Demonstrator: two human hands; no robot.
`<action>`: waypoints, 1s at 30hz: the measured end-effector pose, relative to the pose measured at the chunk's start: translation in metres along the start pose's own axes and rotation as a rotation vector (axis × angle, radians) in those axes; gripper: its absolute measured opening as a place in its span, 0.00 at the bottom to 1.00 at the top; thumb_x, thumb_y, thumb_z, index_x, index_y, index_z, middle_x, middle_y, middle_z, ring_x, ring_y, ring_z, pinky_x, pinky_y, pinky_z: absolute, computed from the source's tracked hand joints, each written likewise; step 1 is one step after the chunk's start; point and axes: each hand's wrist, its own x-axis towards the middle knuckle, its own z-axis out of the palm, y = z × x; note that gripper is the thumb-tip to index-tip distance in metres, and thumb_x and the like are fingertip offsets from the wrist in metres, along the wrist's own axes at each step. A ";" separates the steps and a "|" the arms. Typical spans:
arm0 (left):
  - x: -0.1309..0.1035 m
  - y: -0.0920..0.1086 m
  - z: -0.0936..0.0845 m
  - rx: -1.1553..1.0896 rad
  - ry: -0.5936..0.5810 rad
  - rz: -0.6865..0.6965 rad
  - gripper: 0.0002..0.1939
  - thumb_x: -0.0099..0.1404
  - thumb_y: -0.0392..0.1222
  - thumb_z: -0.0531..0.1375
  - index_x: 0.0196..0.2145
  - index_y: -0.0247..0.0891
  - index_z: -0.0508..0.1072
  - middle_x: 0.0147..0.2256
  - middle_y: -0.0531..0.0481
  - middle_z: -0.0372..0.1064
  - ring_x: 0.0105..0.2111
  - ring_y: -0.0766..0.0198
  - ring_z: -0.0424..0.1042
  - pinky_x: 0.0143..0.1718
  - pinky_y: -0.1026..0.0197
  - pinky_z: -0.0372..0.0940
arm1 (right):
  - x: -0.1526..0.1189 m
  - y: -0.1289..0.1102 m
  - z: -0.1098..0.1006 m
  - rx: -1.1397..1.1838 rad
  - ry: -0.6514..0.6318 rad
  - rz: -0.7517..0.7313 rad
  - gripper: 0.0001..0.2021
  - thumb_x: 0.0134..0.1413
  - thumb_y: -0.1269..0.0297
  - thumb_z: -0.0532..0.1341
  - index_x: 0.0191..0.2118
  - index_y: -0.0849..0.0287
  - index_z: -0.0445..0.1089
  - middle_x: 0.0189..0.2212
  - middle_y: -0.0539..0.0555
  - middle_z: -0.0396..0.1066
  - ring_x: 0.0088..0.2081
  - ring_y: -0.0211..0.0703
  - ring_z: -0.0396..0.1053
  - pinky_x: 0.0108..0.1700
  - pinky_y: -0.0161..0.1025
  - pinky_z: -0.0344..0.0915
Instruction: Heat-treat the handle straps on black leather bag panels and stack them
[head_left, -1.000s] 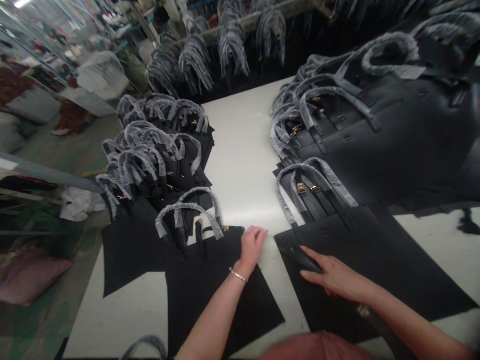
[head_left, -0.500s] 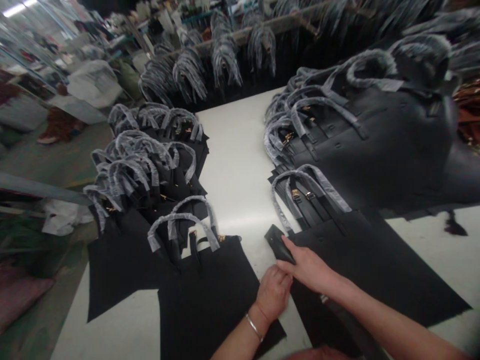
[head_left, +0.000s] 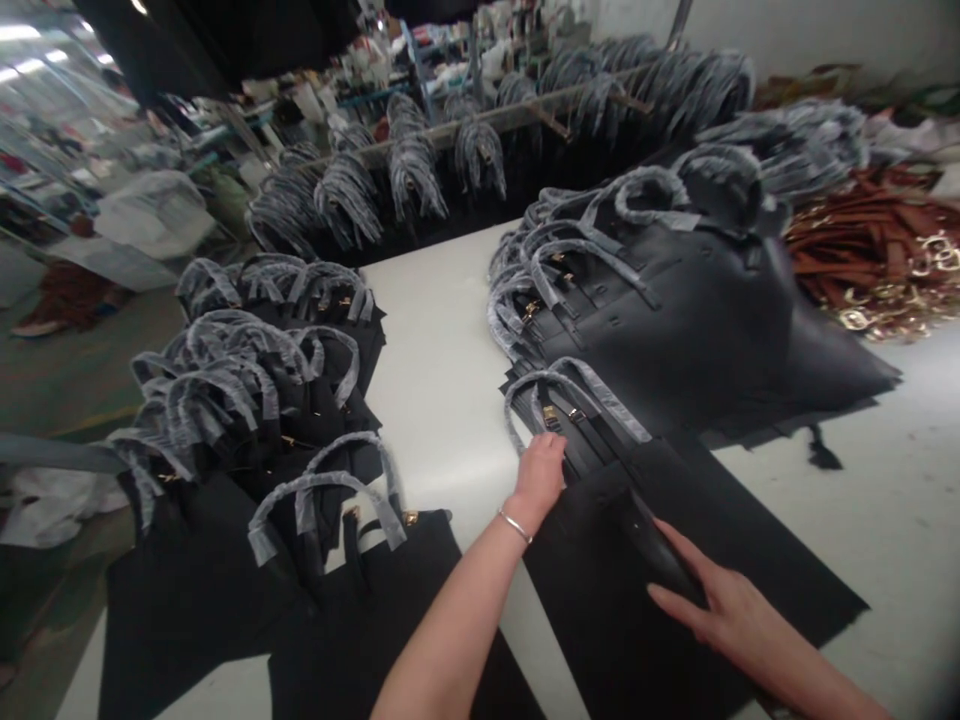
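Looks forward and down from the person's head, near the left hand [head_left: 541, 475], right hand [head_left: 709, 595] and table [head_left: 442, 380]; reaches farther off to hanging handles [head_left: 416, 178] beyond.

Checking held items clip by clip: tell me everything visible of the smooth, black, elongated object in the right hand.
The smooth, black, elongated object has a sheen, like plastic or leather, and a small pale spot near its far end. The right hand grips it between thumb and fingers, partly hiding it. It slants toward the upper left over the flat, black, leather-like panel; contact is unclear.
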 end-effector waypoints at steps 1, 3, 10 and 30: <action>0.011 -0.002 -0.002 0.040 -0.026 0.033 0.12 0.67 0.27 0.50 0.43 0.35 0.69 0.42 0.45 0.66 0.44 0.60 0.67 0.45 0.59 0.64 | -0.002 0.004 0.000 0.012 0.000 0.003 0.40 0.53 0.48 0.55 0.67 0.64 0.48 0.31 0.56 0.79 0.31 0.55 0.77 0.34 0.43 0.71; 0.031 -0.005 -0.006 0.084 -0.073 0.092 0.12 0.67 0.27 0.51 0.43 0.35 0.69 0.41 0.44 0.66 0.41 0.60 0.68 0.41 0.59 0.65 | -0.004 0.009 0.000 0.031 -0.001 -0.008 0.40 0.54 0.49 0.55 0.67 0.67 0.48 0.39 0.59 0.78 0.38 0.56 0.77 0.39 0.43 0.71; 0.075 -0.017 -0.021 0.208 -0.241 0.361 0.09 0.68 0.32 0.53 0.34 0.35 0.73 0.42 0.43 0.66 0.44 0.57 0.67 0.42 0.57 0.62 | 0.001 0.021 -0.005 0.090 0.039 -0.051 0.40 0.52 0.51 0.57 0.66 0.69 0.50 0.51 0.62 0.73 0.49 0.55 0.73 0.48 0.42 0.68; -0.042 0.014 -0.043 -1.108 -0.499 -0.545 0.13 0.60 0.43 0.59 0.40 0.32 0.70 0.30 0.44 0.75 0.26 0.66 0.71 0.27 0.66 0.62 | 0.007 0.028 -0.037 0.374 -0.155 0.017 0.39 0.54 0.50 0.60 0.68 0.55 0.48 0.18 0.44 0.65 0.19 0.39 0.67 0.21 0.33 0.64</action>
